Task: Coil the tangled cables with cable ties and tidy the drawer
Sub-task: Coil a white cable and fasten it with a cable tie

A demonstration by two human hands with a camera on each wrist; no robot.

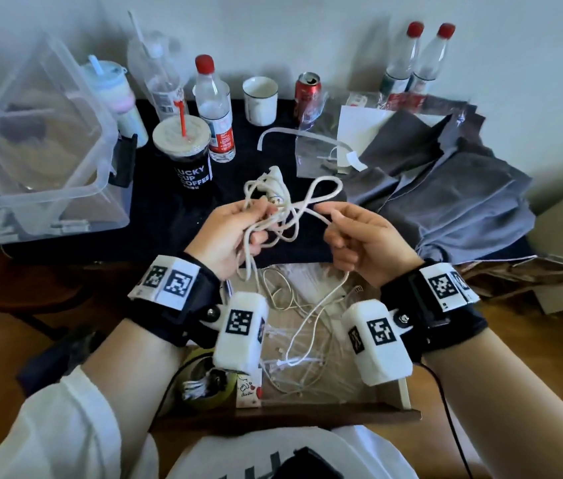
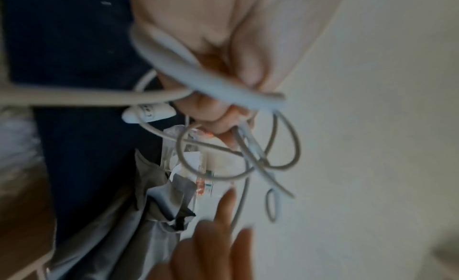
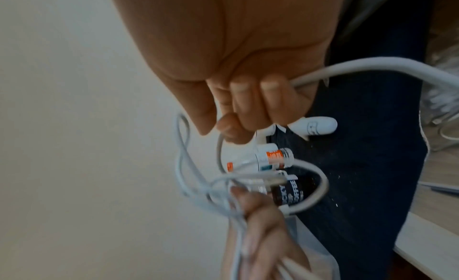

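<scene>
A tangle of white cable point(image 1: 285, 212) hangs between both hands above the dark tabletop. My left hand point(image 1: 256, 216) grips a bunch of its loops, seen close in the left wrist view point(image 2: 248, 152). My right hand point(image 1: 333, 216) pinches one strand and holds it to the right; the strand point(image 3: 360, 68) runs out from under its curled fingers point(image 3: 250, 105). A white plug point(image 1: 275, 172) point(image 3: 315, 126) sticks out behind the tangle. One cable end trails down into the open drawer point(image 1: 290, 414), where more white cables point(image 1: 283, 302) and loose cable ties point(image 1: 304, 356) lie.
A clear plastic box point(image 1: 31, 150) stands at the left. A coffee cup point(image 1: 187, 157), bottles point(image 1: 214, 108), a white mug point(image 1: 260, 98) and a red can point(image 1: 307, 89) stand behind the hands. Grey cloth point(image 1: 463, 191) and a plastic bag point(image 1: 318, 150) lie at the right. A green tape roll point(image 1: 204, 387) sits in the drawer.
</scene>
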